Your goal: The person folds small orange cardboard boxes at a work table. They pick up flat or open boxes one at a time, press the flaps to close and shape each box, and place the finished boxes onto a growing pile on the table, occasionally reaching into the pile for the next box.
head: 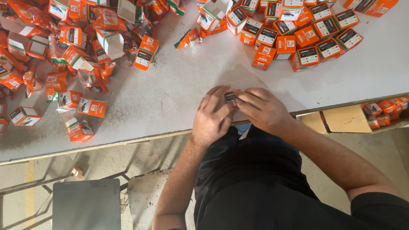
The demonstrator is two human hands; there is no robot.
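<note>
A small orange box (pixel 231 97) with a dark label sits between both my hands at the near edge of the white table (pixel 179 91). My left hand (pixel 211 115) curls around its left side. Over its right side lie the fingers of my right hand (pixel 264 110). Most of the box is hidden by my fingers.
A loose heap of orange boxes and opened cartons (pixel 64 47) fills the table's left side. Closed orange boxes (pixel 298 34) stand in a cluster at the far right. A cardboard carton (pixel 347 119) with several boxes sits low at the right. A grey stool (pixel 87 204) stands below.
</note>
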